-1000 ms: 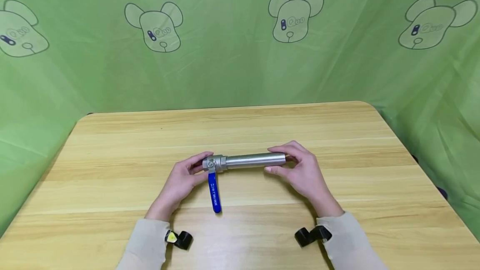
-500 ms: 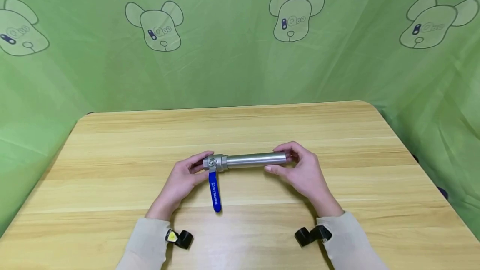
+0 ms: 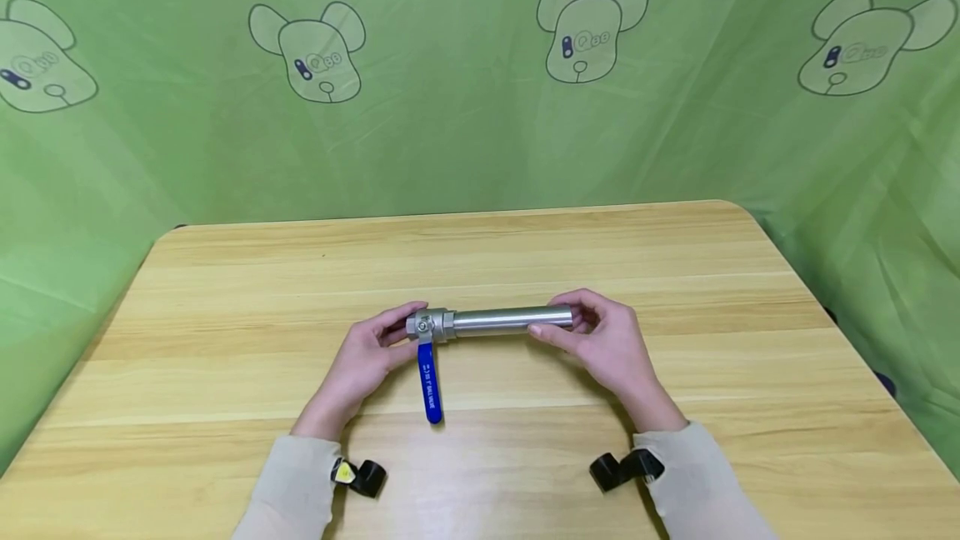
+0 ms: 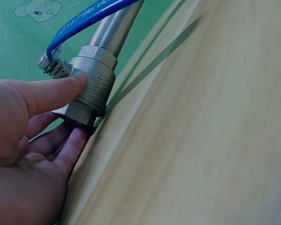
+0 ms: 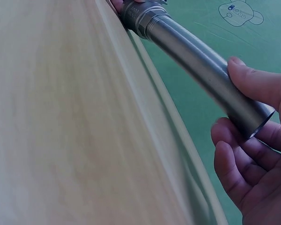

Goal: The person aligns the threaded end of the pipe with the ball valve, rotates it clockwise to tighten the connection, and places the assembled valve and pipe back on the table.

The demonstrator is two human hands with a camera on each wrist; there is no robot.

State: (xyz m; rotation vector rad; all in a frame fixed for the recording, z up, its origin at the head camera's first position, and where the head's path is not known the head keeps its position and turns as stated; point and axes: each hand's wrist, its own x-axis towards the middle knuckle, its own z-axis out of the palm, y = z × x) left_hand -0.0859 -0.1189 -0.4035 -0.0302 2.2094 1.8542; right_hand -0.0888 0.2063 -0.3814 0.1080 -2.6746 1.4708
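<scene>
A steel ball valve (image 3: 429,325) with a blue lever handle (image 3: 430,383) is joined to a smooth metal pipe (image 3: 510,321). My left hand (image 3: 363,361) grips the valve body, thumb on its near side and fingers behind and under, as the left wrist view shows. The lever points toward me, across the line of the pipe. At the other end, my right hand (image 3: 611,348) holds the pipe, its thumb (image 5: 253,82) on the near side and fingers curled beneath. Threads (image 5: 155,27) show where the pipe meets the valve. The right wrist view shows the pipe's open end.
The wooden table (image 3: 510,473) spreads under both hands. Green cloth (image 3: 450,140) printed with cartoon heads hangs behind it and at both sides. A black wrist mount (image 3: 369,479) sits at the left cuff, another mount (image 3: 617,472) at the right.
My right fingers have shifted around the pipe's end, and the thumb has moved up onto the pipe's near side. My left hand and the valve stay almost still.
</scene>
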